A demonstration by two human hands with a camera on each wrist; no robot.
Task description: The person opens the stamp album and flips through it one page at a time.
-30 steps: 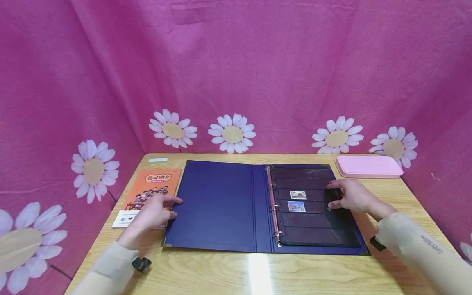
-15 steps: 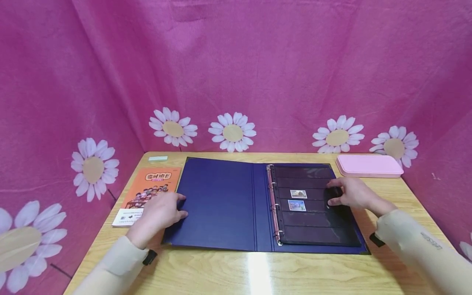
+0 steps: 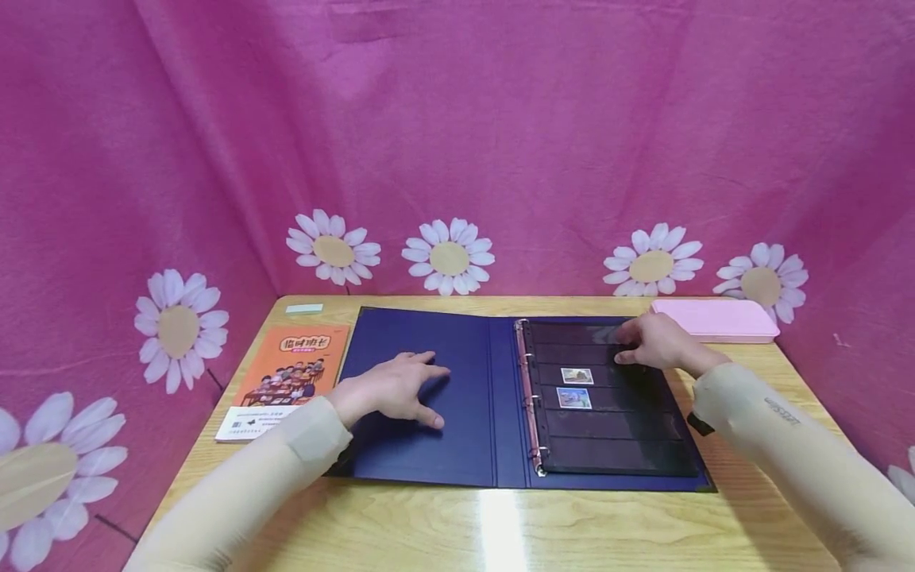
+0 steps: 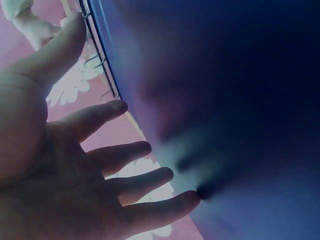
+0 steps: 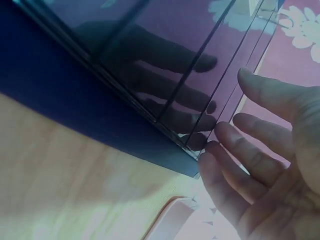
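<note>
A dark blue ring binder (image 3: 457,342) lies spread flat on the wooden table. On its right side is a black stamp page (image 3: 608,449) with clear strips, held by metal rings (image 3: 529,397). Two small stamps, an upper one (image 3: 577,376) and a lower one (image 3: 575,398), sit in neighbouring strips. My left hand (image 3: 393,389) hovers over the left cover, fingers spread; in the left wrist view its little fingertip comes very near or touches the cover. My right hand (image 3: 659,340) is at the page's upper right; the right wrist view shows loosely bent fingers holding nothing, mirrored in the page.
An orange booklet (image 3: 303,369) lies left of the binder, with a small pale strip (image 3: 304,308) behind it. At the back right rests a pink case (image 3: 718,319). A pink curtain with daisies (image 3: 457,143) stands round the table.
My left hand has moved right from the binder's left edge to over its left cover. My right hand has shifted up and slightly left along the page. The binder stays in place.
</note>
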